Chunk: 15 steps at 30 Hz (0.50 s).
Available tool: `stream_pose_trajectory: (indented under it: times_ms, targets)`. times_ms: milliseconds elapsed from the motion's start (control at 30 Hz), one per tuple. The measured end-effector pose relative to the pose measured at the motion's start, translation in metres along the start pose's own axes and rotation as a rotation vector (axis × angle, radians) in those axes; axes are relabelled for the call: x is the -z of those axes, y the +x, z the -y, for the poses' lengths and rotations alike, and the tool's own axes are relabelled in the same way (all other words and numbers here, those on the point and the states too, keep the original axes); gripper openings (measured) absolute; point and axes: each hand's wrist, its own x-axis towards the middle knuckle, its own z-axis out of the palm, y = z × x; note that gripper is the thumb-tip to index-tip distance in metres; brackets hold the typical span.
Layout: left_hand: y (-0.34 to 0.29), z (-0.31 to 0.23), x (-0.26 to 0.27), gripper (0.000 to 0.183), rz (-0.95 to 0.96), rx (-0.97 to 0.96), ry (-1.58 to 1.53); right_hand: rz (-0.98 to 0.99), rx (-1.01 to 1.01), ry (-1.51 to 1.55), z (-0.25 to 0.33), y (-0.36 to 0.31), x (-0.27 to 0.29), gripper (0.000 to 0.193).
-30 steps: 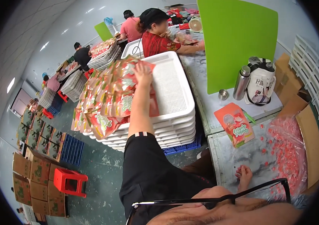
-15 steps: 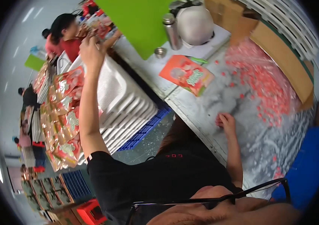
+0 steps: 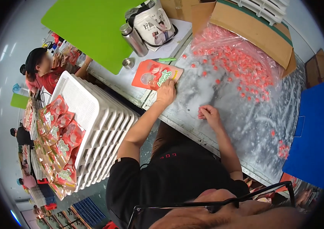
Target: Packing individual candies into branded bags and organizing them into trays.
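Observation:
A red candy pouch (image 3: 144,76) lies on the dusty metal table. My left hand (image 3: 166,92) is at its near edge, fingers bent and closed against it. Farther right, my right hand (image 3: 210,115) rests low over the tabletop with its fingers curled together; a hint of red shows at the fingertips, but what they hold is hidden. Small red wrapped candies (image 3: 246,72) spill from a clear plastic liner beyond my right hand. On my left, several filled pouches (image 3: 63,147) lie in the top tray of a white stack (image 3: 102,97).
Behind the pouch are a green-handled knife (image 3: 166,59), a small metal cup (image 3: 128,63), a steel flask (image 3: 134,41) and a white bag (image 3: 154,28). A cardboard box (image 3: 251,34) backs the candies. A blue panel (image 3: 310,133) borders the right. A co-worker (image 3: 41,70) is at far left.
My left hand has come from above the tray stack rightward to the red pouch on the table. My right hand stays curled over the table. The view has turned toward the right.

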Motion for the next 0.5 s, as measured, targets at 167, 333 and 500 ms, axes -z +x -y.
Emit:
stream_pose_trajectory:
  times_ms: [167,333,500]
  targets:
    - [0.016,-0.003,0.025,0.018,0.141,0.445,-0.516,-0.024,0.021,-0.048,-0.002,0.005,-0.005,0.019]
    - [0.02,0.036,0.012,0.031,0.225,0.611,-1.004,-0.016,0.051,-0.098,-0.002,0.008,-0.012,0.019]
    - [0.023,0.037,0.021,0.033,0.358,0.663,-1.06,-0.136,0.698,-0.728,0.035,0.028,-0.048,0.025]
